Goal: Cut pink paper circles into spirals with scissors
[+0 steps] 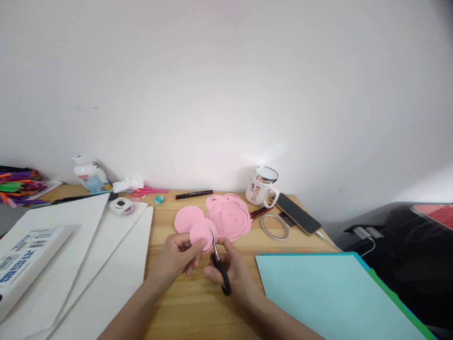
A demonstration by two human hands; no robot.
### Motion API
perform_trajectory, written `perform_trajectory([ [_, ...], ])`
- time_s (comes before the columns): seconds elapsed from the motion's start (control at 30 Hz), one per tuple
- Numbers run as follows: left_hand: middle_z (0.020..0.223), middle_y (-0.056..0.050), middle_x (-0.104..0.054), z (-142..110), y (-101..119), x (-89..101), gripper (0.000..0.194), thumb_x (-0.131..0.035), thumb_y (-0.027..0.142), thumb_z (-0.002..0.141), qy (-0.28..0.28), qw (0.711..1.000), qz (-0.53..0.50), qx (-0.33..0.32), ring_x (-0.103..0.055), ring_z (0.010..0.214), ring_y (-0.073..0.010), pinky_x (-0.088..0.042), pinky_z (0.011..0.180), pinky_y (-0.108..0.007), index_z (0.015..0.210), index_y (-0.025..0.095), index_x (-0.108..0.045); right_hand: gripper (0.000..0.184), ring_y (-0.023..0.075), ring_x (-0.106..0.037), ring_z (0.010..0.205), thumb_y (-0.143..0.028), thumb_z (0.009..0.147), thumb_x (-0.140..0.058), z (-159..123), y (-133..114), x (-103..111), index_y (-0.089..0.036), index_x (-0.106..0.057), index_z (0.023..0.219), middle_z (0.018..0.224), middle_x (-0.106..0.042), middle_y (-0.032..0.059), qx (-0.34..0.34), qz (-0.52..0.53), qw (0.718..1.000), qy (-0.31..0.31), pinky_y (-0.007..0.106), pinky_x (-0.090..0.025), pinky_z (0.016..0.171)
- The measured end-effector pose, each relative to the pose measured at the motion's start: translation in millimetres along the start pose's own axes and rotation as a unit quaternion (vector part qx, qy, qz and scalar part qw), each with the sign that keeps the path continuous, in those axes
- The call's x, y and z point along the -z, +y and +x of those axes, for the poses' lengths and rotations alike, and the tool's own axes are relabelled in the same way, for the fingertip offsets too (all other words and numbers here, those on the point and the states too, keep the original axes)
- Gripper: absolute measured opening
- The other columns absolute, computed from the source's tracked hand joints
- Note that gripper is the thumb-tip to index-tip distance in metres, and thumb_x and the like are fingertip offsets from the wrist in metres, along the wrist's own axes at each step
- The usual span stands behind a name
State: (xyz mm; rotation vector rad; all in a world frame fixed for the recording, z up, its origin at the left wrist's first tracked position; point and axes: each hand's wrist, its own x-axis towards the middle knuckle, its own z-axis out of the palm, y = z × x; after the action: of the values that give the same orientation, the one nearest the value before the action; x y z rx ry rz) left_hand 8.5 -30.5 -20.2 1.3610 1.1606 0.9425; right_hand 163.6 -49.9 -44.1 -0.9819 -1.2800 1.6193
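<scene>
Between the thumb and fingers of my left hand [179,256] is a pink paper circle [201,232], held up over the wooden table. My right hand [235,271] grips black-handled scissors [220,267], whose metal blades lie at the circle's right edge. How far the blades have cut into the paper I cannot tell. Behind the held piece, another pink paper disc [187,217] lies flat on the left. To the right rests a pile of pink paper spirals [231,216] with curved cuts.
A white mug [256,189], tape roll [274,227] and phone [296,214] stand at the back right. Blue-green sheets [318,288] cover the front right. White boards [116,278] fill the left, with a white correction-tape-like dispenser [121,206]. A black marker [194,194] and pink scissors [146,191] lie behind.
</scene>
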Motion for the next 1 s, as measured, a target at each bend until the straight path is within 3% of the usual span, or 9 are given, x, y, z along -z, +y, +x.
perform_trajectory([
  [0.33,0.038,0.006,-0.044,-0.6,6.4,-2.2,0.04,-0.058,0.043,0.076,0.047,0.998,-0.04,0.003,-0.034,0.027,-0.0036,-0.022,0.031,-0.016,0.048,0.016,-0.046,0.05,0.0062,-0.035,0.037,-0.043,0.063,-0.07,-0.4,6.3,-1.2,-0.023,-0.04,0.098,0.048,-0.041,-0.0126,0.006,-0.017,1.0,0.002,0.017,-0.028,0.037],
  [0.6,0.036,0.005,-0.046,-1.3,3.8,-6.2,0.041,-0.061,0.045,0.071,0.013,0.999,-0.018,0.024,-0.037,0.027,-0.0046,-0.023,0.031,-0.016,0.047,0.015,-0.049,0.053,0.006,-0.035,0.037,-0.038,0.06,-0.073,-2.8,3.1,-7.8,-0.021,-0.039,0.097,0.046,-0.044,-0.0128,0.003,0.004,1.0,0.0,0.016,-0.026,0.037],
  [0.8,0.035,0.006,-0.044,-2.9,4.7,-1.8,0.037,-0.061,0.043,0.072,-0.02,1.0,-0.005,0.02,-0.033,0.027,-0.0038,-0.021,0.03,-0.016,0.049,0.016,-0.047,0.059,0.0082,-0.041,0.048,-0.036,0.055,-0.079,-2.2,1.9,-3.8,-0.021,-0.041,0.098,0.058,-0.05,-0.0087,0.028,0.011,1.0,-0.003,0.019,-0.031,0.046],
  [1.0,0.034,0.007,-0.043,-3.2,5.0,-1.6,0.037,-0.06,0.043,0.072,-0.023,1.0,-0.008,0.019,-0.03,0.027,-0.0033,-0.021,0.03,-0.016,0.05,0.016,-0.048,0.06,0.0083,-0.038,0.047,-0.04,0.054,-0.08,-2.0,0.4,-3.6,-0.022,-0.041,0.096,0.055,-0.047,-0.0099,0.017,0.012,1.0,-0.005,0.019,-0.029,0.046],
])
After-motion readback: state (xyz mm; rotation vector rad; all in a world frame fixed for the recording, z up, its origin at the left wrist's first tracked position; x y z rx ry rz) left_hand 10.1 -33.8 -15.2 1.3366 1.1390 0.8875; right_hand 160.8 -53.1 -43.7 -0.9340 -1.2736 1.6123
